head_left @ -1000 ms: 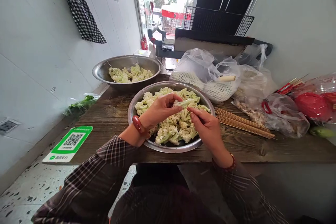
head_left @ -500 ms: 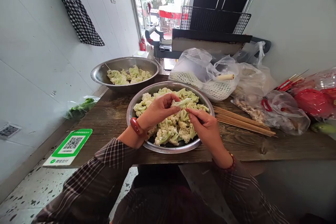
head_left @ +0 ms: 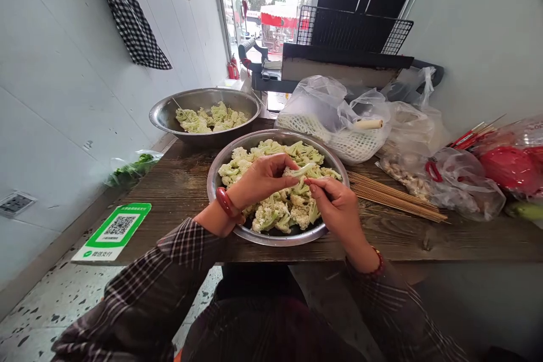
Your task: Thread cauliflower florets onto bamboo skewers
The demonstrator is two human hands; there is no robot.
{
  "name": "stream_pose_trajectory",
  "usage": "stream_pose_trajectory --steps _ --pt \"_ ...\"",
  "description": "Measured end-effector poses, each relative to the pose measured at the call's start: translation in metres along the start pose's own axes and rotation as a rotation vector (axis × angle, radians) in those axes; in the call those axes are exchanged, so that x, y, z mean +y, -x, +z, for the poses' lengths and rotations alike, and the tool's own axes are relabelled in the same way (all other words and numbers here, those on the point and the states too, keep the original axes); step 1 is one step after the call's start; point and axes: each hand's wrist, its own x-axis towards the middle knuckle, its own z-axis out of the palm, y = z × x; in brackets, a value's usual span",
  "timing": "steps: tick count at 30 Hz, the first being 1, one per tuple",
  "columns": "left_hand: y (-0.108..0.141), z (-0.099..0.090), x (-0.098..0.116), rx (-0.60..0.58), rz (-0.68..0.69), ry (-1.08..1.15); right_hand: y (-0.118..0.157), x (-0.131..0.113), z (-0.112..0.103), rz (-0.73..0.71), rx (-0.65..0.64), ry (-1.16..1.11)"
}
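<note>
Over a steel bowl (head_left: 213, 184) full of cut cauliflower (head_left: 271, 212), my two hands are close together. My left hand (head_left: 265, 178) is closed around a pale cauliflower floret (head_left: 303, 169), its stem pointing to the right. My right hand (head_left: 337, 201) is in a pinch just right of that floret, thumb against forefinger; whatever lies between those fingertips is too small to make out. A bundle of thin wooden skewers (head_left: 394, 198) lies on the table to the right of the bowl.
Behind on the left stands a second steel bowl (head_left: 159, 116) with cauliflower and a thin stick. Plastic bags (head_left: 335, 119) crowd the back right, before a black grill (head_left: 348, 59). A green QR-code card (head_left: 116, 232) lies at the wooden table's (head_left: 390, 240) left front corner.
The view has shifted slightly, so everything sits a little differently in the picture. My hands keep nearly the same pose, with the floret still in my left hand.
</note>
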Motion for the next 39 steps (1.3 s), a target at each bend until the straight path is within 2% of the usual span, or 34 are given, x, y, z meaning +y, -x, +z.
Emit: stream_pose_trajectory --steps 10,13,15,17,20,22,24,28,34,37,39 --pt "0.000 0.006 -0.003 -0.057 0.000 -0.051 0.002 0.001 0.000 -0.053 0.001 0.083" --pt "0.000 0.008 -0.001 -0.065 0.016 -0.111 0.001 0.001 0.001 -0.035 0.016 0.100" --pt "0.000 0.009 0.000 -0.052 0.029 -0.135 0.000 0.001 0.001 0.029 0.012 0.060" --pt "0.000 0.008 0.000 -0.019 0.049 -0.135 -0.002 0.000 0.001 0.148 -0.012 -0.046" --pt "-0.003 0.003 -0.002 0.096 0.076 -0.106 -0.003 -0.001 0.001 0.307 -0.083 -0.211" --pt "-0.005 0.000 -0.004 0.189 0.088 -0.086 -0.003 -0.002 0.000 0.343 -0.114 -0.237" --pt "-0.006 -0.002 -0.006 0.234 0.097 -0.078 -0.002 -0.002 0.000 0.340 -0.108 -0.223" --pt "-0.006 0.001 -0.007 0.188 0.107 -0.068 0.001 -0.002 -0.002 0.263 -0.051 -0.148" --pt "-0.001 0.012 -0.002 -0.056 0.096 -0.133 0.002 -0.002 -0.004 0.152 -0.017 -0.009" --pt "-0.001 0.012 0.000 -0.062 0.102 -0.149 0.001 0.001 -0.003 0.165 -0.021 -0.005" --pt "-0.003 0.010 -0.001 -0.047 0.114 -0.112 0.002 0.004 -0.002 0.220 0.067 -0.090"
